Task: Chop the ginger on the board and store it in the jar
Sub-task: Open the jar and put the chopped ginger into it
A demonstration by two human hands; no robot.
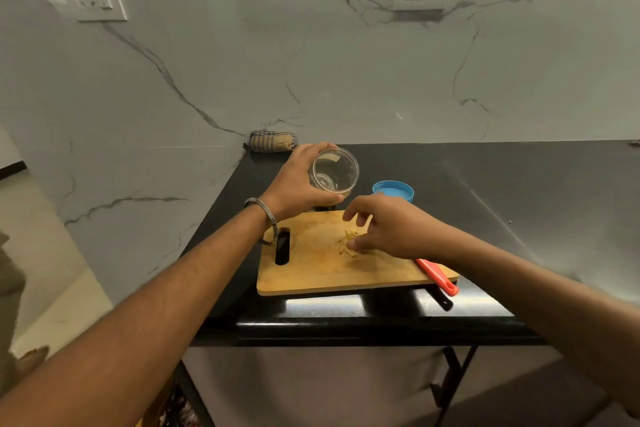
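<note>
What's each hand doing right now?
Left hand: holding the jar, tilted.
Right hand: pinching chopped ginger on the board.

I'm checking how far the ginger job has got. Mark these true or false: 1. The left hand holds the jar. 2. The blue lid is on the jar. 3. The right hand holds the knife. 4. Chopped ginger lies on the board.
1. True: the left hand grips the clear jar, tilted.
2. False: the blue lid lies on the counter.
3. False: the right hand gathers ginger; the orange-handled knife lies on the board.
4. True.
</note>
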